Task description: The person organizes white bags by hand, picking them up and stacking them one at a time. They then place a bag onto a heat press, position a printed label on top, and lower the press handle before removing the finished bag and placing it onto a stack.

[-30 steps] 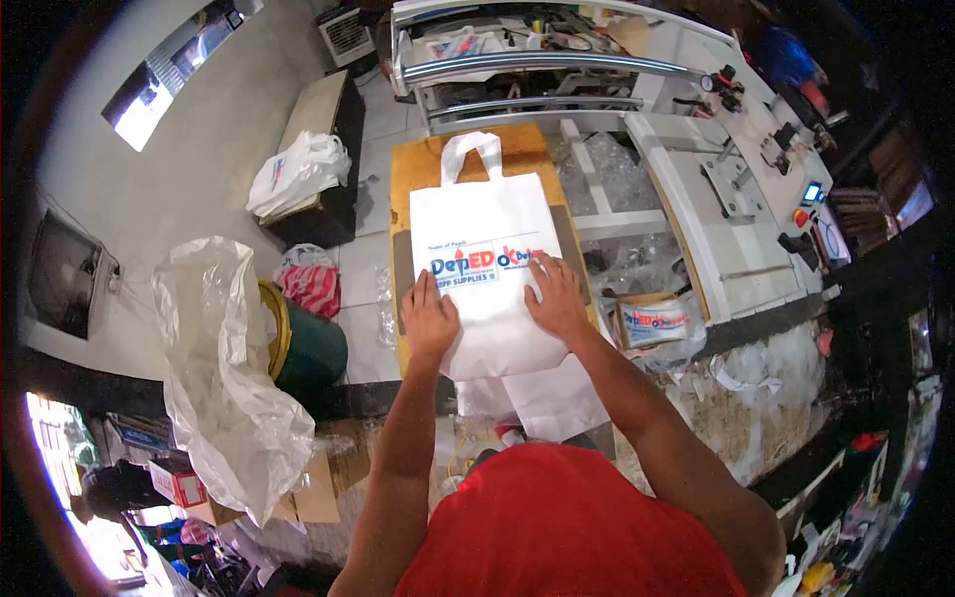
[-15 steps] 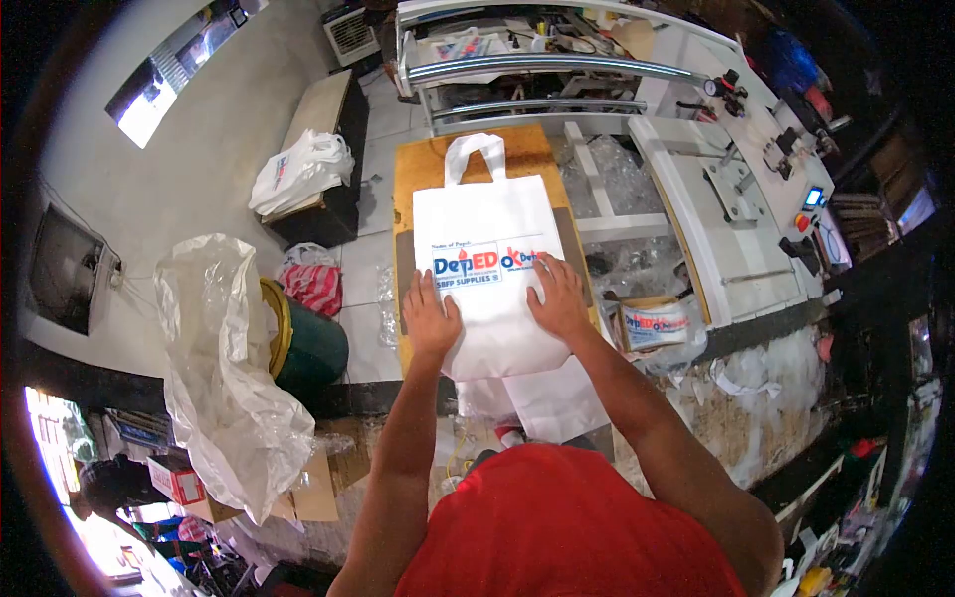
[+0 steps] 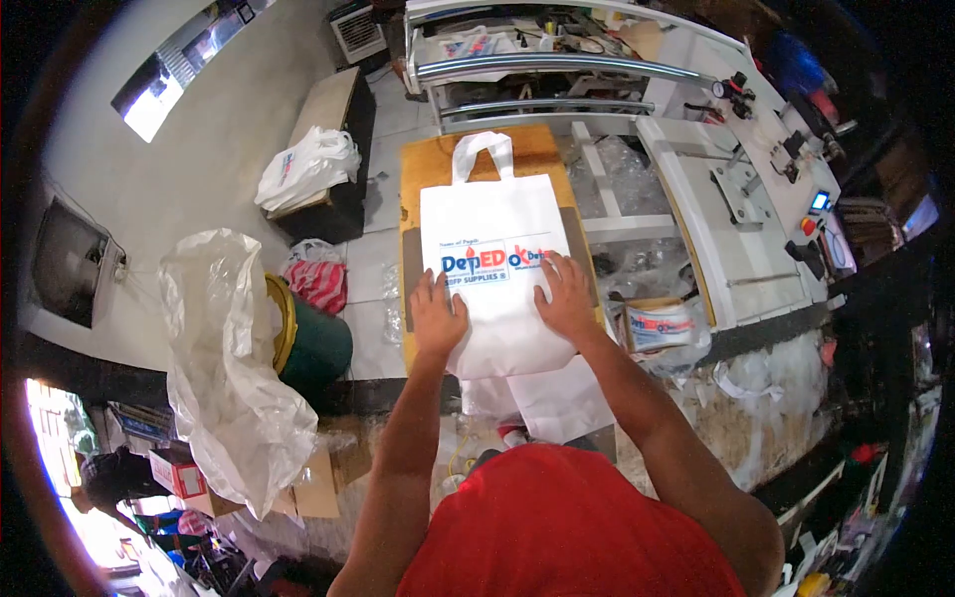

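Note:
A white tote bag [image 3: 497,214] with a red and blue "DepED" print lies flat on an orange-brown board [image 3: 413,164], its handle loop pointing away from me. My left hand [image 3: 436,316] rests open on the bag's left edge, fingers stretched out beside the print. On the right side, my right hand [image 3: 569,303] also lies open and flat, its fingertips by the lower right of the print. Below the bag's near edge, more white fabric [image 3: 562,403] hangs toward my body.
A white press machine [image 3: 726,229] with a metal roller [image 3: 567,65] stands right and behind. Printed transfers [image 3: 659,324] sit in a box at right. At left are a bag pile [image 3: 313,164], a green bin [image 3: 323,338] and plastic sheeting [image 3: 224,368]. A person [image 3: 119,483] bends at lower left.
The whole view has shifted slightly to the right. Both hands stay flat on the tote bag, which looks unmoved on the board.

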### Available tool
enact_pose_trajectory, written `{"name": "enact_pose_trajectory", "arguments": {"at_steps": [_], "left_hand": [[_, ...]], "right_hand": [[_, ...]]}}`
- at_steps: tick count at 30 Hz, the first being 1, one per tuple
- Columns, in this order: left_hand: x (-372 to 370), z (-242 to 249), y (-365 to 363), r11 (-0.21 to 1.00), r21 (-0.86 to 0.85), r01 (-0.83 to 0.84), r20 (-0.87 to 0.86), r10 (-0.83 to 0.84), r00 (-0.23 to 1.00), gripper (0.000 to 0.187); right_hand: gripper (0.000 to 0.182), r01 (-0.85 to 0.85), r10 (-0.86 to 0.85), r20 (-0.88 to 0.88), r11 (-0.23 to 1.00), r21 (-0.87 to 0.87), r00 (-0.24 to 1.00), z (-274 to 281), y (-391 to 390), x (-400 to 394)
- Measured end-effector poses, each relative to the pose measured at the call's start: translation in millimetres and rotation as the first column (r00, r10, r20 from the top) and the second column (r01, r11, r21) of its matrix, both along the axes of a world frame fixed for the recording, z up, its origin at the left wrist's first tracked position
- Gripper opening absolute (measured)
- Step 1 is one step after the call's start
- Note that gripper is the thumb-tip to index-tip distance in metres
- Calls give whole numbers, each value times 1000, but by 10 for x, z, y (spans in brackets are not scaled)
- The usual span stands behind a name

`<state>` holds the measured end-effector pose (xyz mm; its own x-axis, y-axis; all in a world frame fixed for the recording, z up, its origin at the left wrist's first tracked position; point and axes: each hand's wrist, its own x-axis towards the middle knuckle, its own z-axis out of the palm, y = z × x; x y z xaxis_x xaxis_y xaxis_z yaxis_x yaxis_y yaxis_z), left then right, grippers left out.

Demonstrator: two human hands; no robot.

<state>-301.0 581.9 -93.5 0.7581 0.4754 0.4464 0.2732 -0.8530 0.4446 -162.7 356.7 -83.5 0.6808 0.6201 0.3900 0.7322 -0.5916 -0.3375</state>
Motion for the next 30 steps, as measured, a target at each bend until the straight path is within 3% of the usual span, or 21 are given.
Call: {"name": "enact_pose_trajectory", "arguments": {"at_steps": [10, 14, 15, 17, 18, 19, 23, 24, 25, 29, 30], "left_hand": [[3, 17, -7, 1000, 15, -3, 9, 3, 1000, 52], [7, -30, 7, 997, -75, -11, 117, 19, 993, 56], [9, -54, 36, 993, -119, -2, 183, 24, 983, 56], [-69, 48, 79, 992, -125, 7, 164, 14, 986, 56], [-115, 101, 94, 991, -131, 14, 145, 5, 989, 55], [-173, 50, 105, 996, -76, -38, 185, 52, 981, 42], [-480, -43, 38, 983, -88, -160, 84, 167, 982, 30], [-522, -107, 14, 970, -197, -145, 119, 170, 978, 26], [-549, -168, -5, 945, -302, -124, 154, 177, 972, 22], [-562, -265, -17, 963, -223, -150, 188, 194, 963, 22], [-555, -199, -66, 944, -313, -101, 227, 177, 958, 22]], "right_hand": [[56, 9, -9, 12, 1000, -3, 1000, 50, -4, -18], [59, 8, -7, -20, 1000, 23, 1000, 91, -2, -9], [60, 11, -10, -33, 999, 50, 999, 99, 1, -4], [61, 17, -13, -45, 997, 77, 999, 134, -17, 18], [58, 22, -20, -15, 985, 171, 1000, 162, -50, 46], [55, 25, -29, 14, 964, 264, 999, 206, -92, 69], [41, 131, -137, -7, 932, 337, 991, 446, -750, 163], [36, 177, -187, -5, 924, 338, 982, 482, -989, 188], [32, 175, -214, 72, 917, 357, 974, 506, -1253, 244], [17, 345, -431, 201, 869, 354, 880, 611, -2402, 595], [14, 407, -506, 245, 839, 361, 827, 724, -2643, 667]]}}
